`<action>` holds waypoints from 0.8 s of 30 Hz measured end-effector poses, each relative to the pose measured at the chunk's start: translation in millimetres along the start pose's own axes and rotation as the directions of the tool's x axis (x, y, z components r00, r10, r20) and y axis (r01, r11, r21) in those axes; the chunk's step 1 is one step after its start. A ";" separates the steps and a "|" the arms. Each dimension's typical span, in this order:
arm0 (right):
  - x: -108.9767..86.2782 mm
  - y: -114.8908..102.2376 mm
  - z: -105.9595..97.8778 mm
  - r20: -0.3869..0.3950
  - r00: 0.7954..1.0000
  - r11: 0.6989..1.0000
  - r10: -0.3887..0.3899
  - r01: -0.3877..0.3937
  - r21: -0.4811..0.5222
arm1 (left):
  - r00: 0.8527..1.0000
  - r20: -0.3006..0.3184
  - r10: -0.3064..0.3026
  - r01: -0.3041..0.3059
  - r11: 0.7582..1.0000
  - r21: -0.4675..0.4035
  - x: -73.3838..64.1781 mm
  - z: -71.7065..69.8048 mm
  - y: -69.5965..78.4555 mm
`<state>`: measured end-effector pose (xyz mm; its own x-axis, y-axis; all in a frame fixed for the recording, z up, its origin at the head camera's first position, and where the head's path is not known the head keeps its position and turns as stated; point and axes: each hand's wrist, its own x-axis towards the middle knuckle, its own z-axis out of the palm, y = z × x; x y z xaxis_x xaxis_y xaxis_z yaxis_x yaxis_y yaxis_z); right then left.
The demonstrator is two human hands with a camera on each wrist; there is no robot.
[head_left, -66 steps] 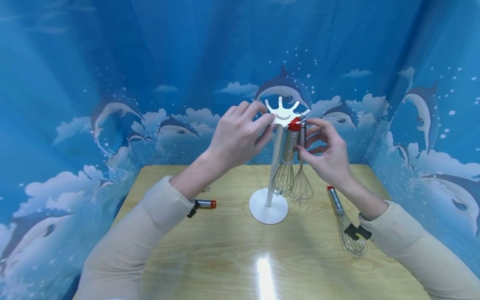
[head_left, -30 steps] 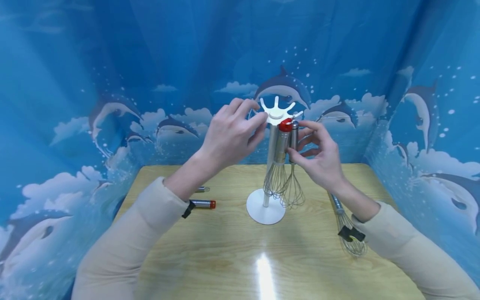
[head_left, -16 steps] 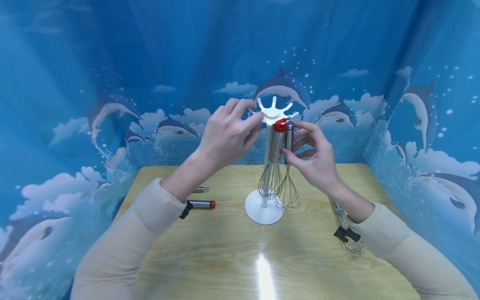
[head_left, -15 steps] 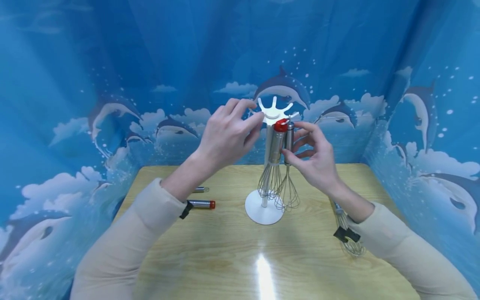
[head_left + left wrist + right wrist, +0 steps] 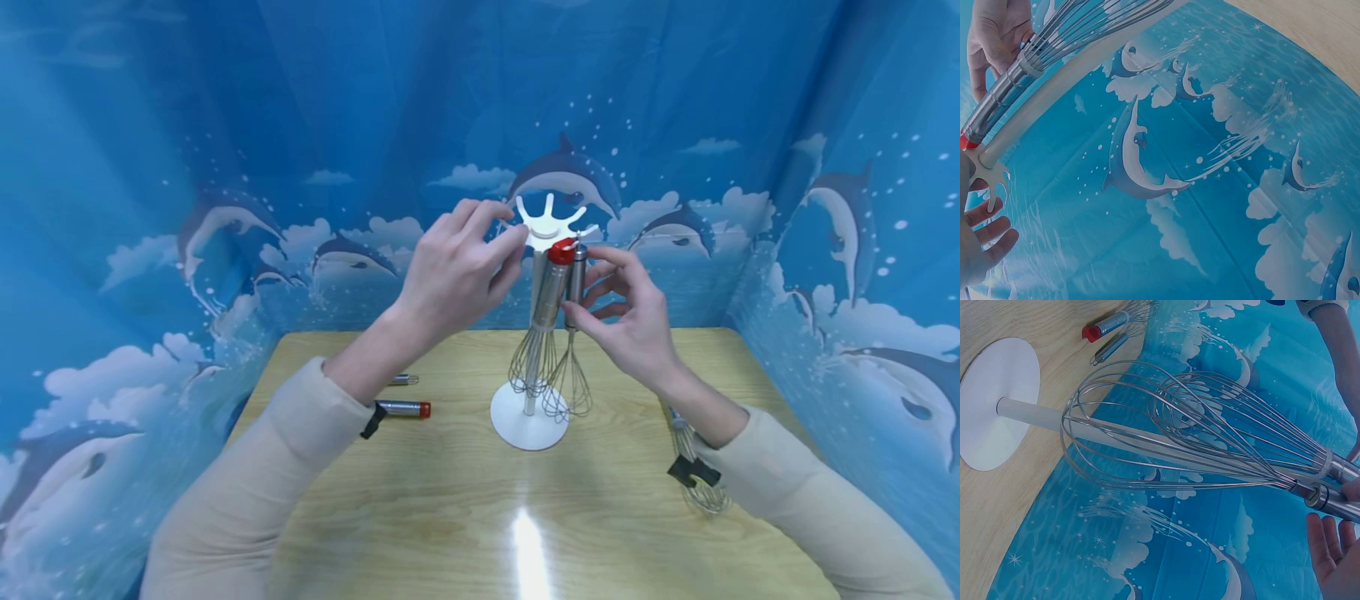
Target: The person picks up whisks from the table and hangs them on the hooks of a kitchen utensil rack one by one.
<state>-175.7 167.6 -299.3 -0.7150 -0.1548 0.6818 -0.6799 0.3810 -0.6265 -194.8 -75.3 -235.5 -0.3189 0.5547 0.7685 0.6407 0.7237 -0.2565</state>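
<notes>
A white whisk stand (image 5: pixel 528 425) has a post and a star of hooks (image 5: pixel 546 225) on top. My left hand (image 5: pixel 457 267) pinches the left side of that hook ring between thumb and fingers. A red-capped whisk (image 5: pixel 551 300) hangs from a front hook, its handle slightly tilted. Just right of it is a slimmer steel-handled whisk (image 5: pixel 576 283), its loop at a hook's tip. My right hand (image 5: pixel 626 312) holds this slimmer whisk's handle between thumb and fingers. In the right wrist view both wire heads overlap in front of the post; whether the loop sits on the hook cannot be told.
Another whisk (image 5: pixel 707 496) lies on the right of the wooden table (image 5: pixel 450 517), partly under my right wrist. At the left lie a second red-capped whisk (image 5: pixel 405 408) and a small whisk (image 5: pixel 402 379), both partly behind my left arm. A dolphin-print curtain (image 5: pixel 360 167) encloses the table.
The stand's top, the hanging whisks and both hands have shifted a little left since the first frame. Lately the whisks' wire ends swing slightly further left; both hands keep their holds.
</notes>
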 end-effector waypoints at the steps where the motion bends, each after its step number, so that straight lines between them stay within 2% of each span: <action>1: -0.3 0.2 -0.1 0.001 1.000 1.000 0.002 -0.002 0.000 | 1.000 -0.002 0.000 0.000 1.000 -0.003 -0.1 0.0 0.2; 12: -3.6 1.8 -4.6 -0.002 1.000 1.000 0.023 -0.023 0.006 | 1.000 -0.007 -0.003 0.003 1.000 -0.012 -0.1 0.0 1.2; 24: -11.8 9.7 -21.0 -0.016 0.999 0.999 0.033 -0.034 -0.039 | 1.000 -0.007 -0.005 0.005 1.000 -0.006 0.1 -1.3 2.1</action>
<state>-170.4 192.3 -305.5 -0.7345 -0.1277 0.6665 -0.6486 0.4210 -0.6341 -192.5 -74.3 -235.1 -0.3170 0.5484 0.7738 0.6433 0.7238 -0.2495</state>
